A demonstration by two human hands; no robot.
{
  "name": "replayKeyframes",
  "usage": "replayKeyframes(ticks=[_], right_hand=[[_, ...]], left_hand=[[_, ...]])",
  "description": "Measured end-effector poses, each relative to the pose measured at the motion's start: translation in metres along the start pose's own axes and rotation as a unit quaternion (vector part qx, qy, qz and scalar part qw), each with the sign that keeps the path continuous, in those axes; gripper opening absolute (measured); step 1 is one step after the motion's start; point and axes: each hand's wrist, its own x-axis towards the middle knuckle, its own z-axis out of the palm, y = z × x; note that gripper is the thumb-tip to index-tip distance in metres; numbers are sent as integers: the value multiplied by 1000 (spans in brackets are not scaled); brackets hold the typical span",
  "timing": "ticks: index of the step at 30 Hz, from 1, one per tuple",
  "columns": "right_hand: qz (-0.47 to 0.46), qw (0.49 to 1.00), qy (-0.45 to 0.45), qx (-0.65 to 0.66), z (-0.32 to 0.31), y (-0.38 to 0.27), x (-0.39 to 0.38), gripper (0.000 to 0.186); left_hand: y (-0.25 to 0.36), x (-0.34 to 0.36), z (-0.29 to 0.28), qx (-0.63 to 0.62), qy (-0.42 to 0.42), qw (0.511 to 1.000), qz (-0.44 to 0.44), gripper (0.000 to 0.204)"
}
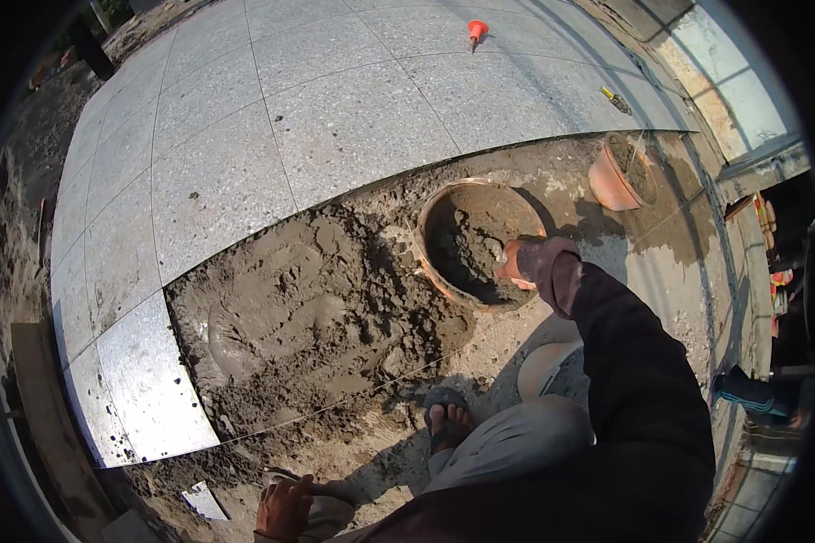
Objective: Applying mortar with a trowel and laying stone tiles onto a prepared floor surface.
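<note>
My right hand point(514, 264) reaches into a round orange tub point(423, 258) with grey wet mortar point(466, 237) inside. Its fingers are closed at the tub's right side; what they grip is hard to make out. Low in the picture, my left hand point(285, 509) rests by my left knee, its fingers loosely bent and apart, with no object visible in it. Left of the tub spreads a bed of wet mortar point(285, 299), smoothed in places and lumpy toward the tub. A taut string point(362, 392) runs along the bed's near side.
Grey speckled floor tiles point(353, 118) cover the far and left area, ending at the mortar. A smaller orange bucket point(614, 181) stands tilted at the right. An orange cone-shaped thing point(477, 33) and a yellow-handled tool point(616, 100) lie on the tiles. A tile scrap point(205, 500) lies near my left hand.
</note>
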Motion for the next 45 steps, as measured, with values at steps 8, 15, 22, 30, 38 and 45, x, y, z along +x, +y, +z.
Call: replayKeyframes(ticks=[8, 15, 22, 30, 38, 45], right_hand=[[-154, 933, -101, 310, 6, -10, -45, 27], [-281, 912, -27, 298, -3, 24, -86, 28], [-320, 918, 18, 233, 15, -50, -114, 24], [-374, 849, -200, 315, 66, -221, -134, 20], [-311, 928, 194, -61, 85, -233, -125, 27], [-158, 923, 343, -72, 156, -223, -109, 29]], left_hand=[[2, 2, -3, -4, 6, 1000, -29, 36], [-15, 1, 12, 162, 32, 986, 31, 26], [-32, 20, 52, 190, -42, 976, 101, 12], [-52, 45, 48, 102, -62, 971, 208, 15], [-73, 25, 47, 92, -1, 980, 179, 12], [-82, 0, 2, 54, 66, 978, 192, 18]])
